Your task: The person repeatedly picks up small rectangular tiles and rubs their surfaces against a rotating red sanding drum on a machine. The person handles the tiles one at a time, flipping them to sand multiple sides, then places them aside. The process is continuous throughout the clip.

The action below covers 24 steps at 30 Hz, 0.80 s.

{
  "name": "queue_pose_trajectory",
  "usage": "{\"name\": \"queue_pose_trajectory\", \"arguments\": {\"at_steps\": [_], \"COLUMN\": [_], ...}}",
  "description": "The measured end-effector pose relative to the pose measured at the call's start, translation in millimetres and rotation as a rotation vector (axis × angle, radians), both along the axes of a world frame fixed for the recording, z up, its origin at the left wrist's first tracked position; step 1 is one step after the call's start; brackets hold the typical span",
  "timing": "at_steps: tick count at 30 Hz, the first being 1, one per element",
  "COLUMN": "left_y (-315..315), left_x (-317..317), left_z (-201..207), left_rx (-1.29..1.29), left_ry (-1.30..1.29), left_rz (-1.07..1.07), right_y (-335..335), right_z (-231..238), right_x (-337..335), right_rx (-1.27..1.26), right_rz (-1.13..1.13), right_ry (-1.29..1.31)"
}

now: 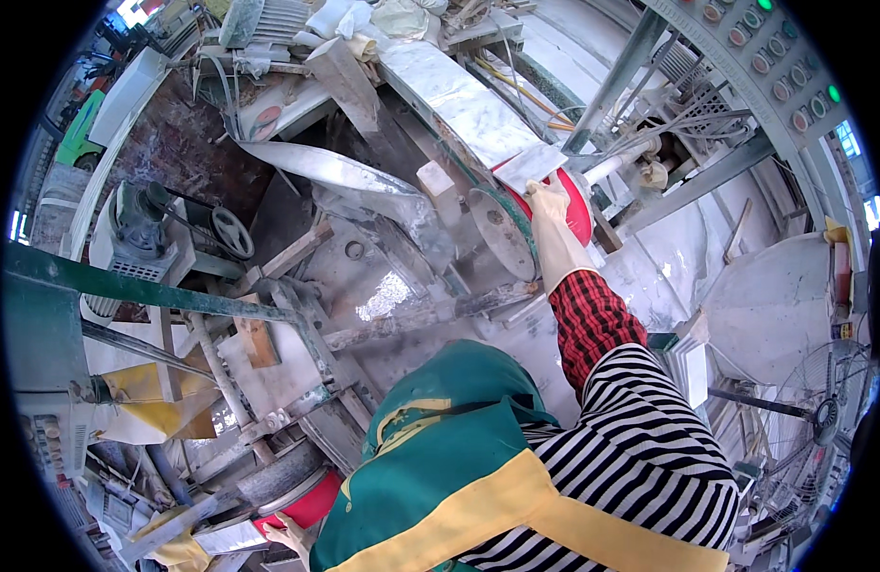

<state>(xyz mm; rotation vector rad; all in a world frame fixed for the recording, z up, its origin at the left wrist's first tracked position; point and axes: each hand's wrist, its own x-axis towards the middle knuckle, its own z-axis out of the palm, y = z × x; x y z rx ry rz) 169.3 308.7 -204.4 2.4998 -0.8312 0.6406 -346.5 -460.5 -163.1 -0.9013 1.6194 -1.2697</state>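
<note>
My right hand point(549, 202), in a pale cream glove, reaches forward and grips the near edge of a small white marbled tile point(532, 164). That tile lies at the near end of a long pale stone-topped bed point(464, 91). A red rounded guard or wheel point(575, 208) stands beside my right hand. Low on the left, my left hand point(291, 538), also gloved, has its fingers spread beside a red curved band point(311, 498). Its fingertips come close to the end of a white strip point(232, 538); whether they touch it I cannot tell. My body partly hides that hand.
A control panel point(778, 57) with round buttons and green lights hangs at the upper right. A motor with a pulley wheel point(232, 232) stands on the left, above a green metal bar point(154, 291). A caged fan point(823, 415) is at the right. Dusty metal frames point(430, 310) lie ahead of me.
</note>
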Motion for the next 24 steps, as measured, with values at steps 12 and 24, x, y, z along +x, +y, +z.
{"name": "queue_pose_trajectory", "arguments": {"at_steps": [12,24], "left_y": [-52,-49], "left_x": [-29,-22], "left_z": [24,38], "left_rx": [0.011,0.001], "left_ry": [0.299,0.351], "left_rz": [0.504,0.611], "right_y": [29,43], "right_z": [10,2], "right_x": [-27,-35], "right_rx": [-0.044,-0.181], "right_rz": [-0.253,-0.162], "right_ry": [-0.508,-0.678]}}
